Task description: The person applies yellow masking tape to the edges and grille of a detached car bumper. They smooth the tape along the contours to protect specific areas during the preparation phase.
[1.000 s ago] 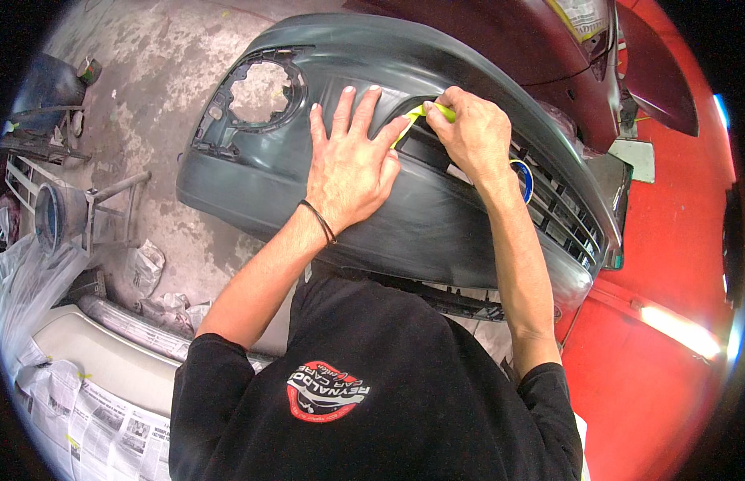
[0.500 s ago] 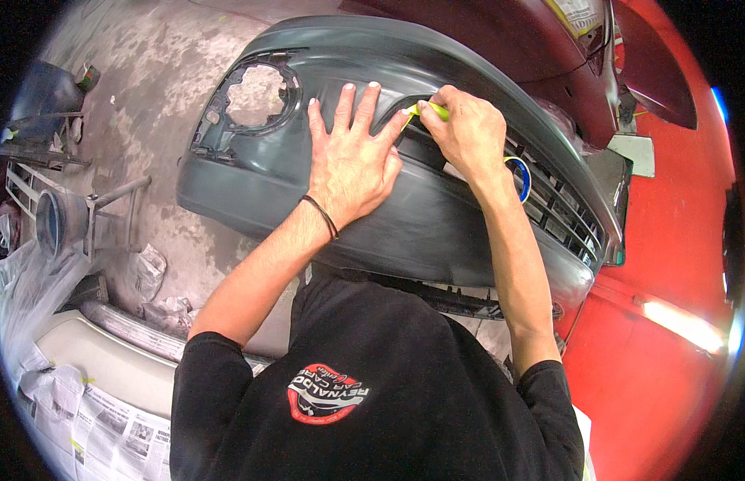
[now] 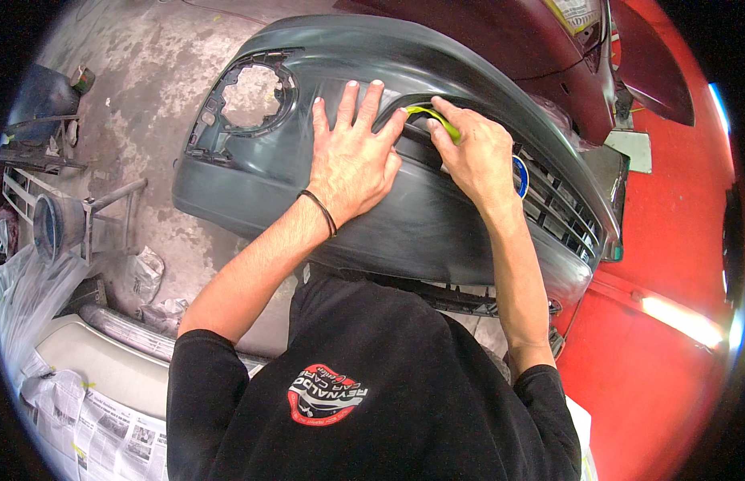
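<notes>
A dark grey car bumper (image 3: 252, 188) lies in front of me, with a round opening at its left and a slatted grille at its right. My left hand (image 3: 350, 160) rests on it, fingers spread, the thumb tip at the corner of the grille opening, against one end of a strip of yellow-green tape (image 3: 439, 118). The strip curves along the opening's edge to my right hand (image 3: 480, 160), which pinches it between thumb and forefinger. A blue ring (image 3: 521, 176), like a tape roll's core, shows beside my right wrist; what supports it is hidden.
A dark red car panel (image 3: 541, 48) stands just beyond the bumper. At the left are a metal stand (image 3: 116, 196) and a blue bucket-like container (image 3: 52, 224). Newspaper (image 3: 116, 425) covers a pale panel at lower left. A red floor (image 3: 661, 232) lies to the right.
My right hand has shifted slightly right and down, and more of the tape strip shows between my hands. My left hand stays spread in nearly the same place.
</notes>
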`<state>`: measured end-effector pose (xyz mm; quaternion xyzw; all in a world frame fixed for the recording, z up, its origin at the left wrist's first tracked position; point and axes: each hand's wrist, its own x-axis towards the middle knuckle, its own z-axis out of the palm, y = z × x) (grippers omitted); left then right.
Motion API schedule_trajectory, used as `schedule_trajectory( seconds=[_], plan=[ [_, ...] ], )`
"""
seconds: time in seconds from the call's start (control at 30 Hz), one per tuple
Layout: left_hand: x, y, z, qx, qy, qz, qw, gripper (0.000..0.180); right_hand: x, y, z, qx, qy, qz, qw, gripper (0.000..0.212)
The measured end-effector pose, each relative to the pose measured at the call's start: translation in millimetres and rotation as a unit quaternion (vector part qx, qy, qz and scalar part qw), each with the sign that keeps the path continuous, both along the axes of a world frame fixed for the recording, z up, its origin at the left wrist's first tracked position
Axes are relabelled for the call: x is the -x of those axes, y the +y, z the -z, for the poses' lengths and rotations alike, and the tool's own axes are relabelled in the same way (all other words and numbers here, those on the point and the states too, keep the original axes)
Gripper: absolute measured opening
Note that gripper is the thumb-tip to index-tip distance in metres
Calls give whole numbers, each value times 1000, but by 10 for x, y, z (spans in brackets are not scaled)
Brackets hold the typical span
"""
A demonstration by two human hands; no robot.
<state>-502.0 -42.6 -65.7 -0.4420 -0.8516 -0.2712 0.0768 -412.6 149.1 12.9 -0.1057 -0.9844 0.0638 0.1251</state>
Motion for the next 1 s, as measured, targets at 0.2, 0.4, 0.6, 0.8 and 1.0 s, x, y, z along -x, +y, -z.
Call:
schedule_trajectory(
  seconds=[0.2, 0.4, 0.6, 0.8, 1.0],
  plan=[
    [-1, -11, 24, -16, -3, 2, 1000, 59, 76, 94, -61, 8, 2, 25, 1000, 32],
    [9, -23, 32, -21, -12, 9, 1000, 59, 203, 150, 84, -25, -1, 69, 997, 37],
    [11, -38, 30, -20, -22, 19, 999, 59, 205, 136, 211, -14, 38, 73, 997, 37],
    [12, -20, 27, -18, -21, 15, 999, 60, 204, 197, 287, -12, 106, 26, 994, 33],
    [10, 8, 30, -15, -21, 10, 1000, 60, 218, 204, 285, -21, 91, 29, 995, 33]
  ],
)
